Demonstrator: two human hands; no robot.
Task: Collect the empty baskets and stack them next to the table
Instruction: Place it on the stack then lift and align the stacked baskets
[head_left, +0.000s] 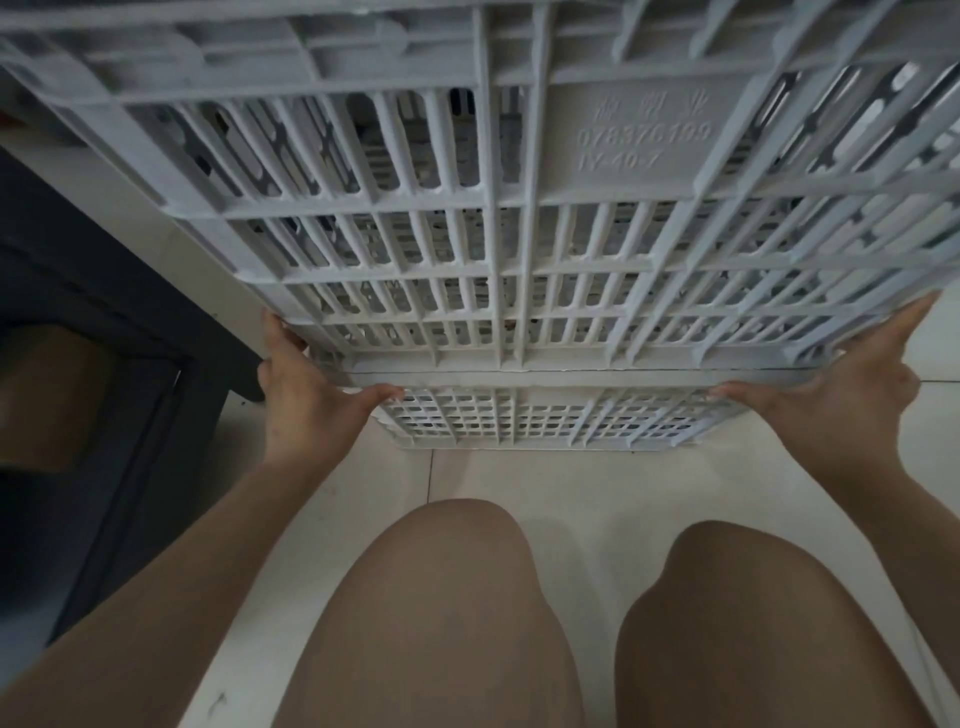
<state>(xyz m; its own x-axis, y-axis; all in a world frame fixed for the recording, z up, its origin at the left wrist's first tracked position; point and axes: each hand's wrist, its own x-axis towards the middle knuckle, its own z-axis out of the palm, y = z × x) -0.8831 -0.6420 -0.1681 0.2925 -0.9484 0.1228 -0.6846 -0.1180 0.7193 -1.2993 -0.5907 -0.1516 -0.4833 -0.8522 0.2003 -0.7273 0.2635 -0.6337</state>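
Upper white slatted plastic basket (519, 208) sat nested on a lower basket (545, 421) on the tiled floor (519, 483), beside a dark table frame (130, 332). Left hand (306, 395) and right hand (836, 395) gripped its opposite corners, fingers curled around the rim, thumbs pressed along the front edge

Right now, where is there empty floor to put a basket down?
Bare tile lies between the lower basket and the knees, and a strip at far right beyond the right hand. It is crowded left of the left hand, where dark furniture stands close to the upper basket.
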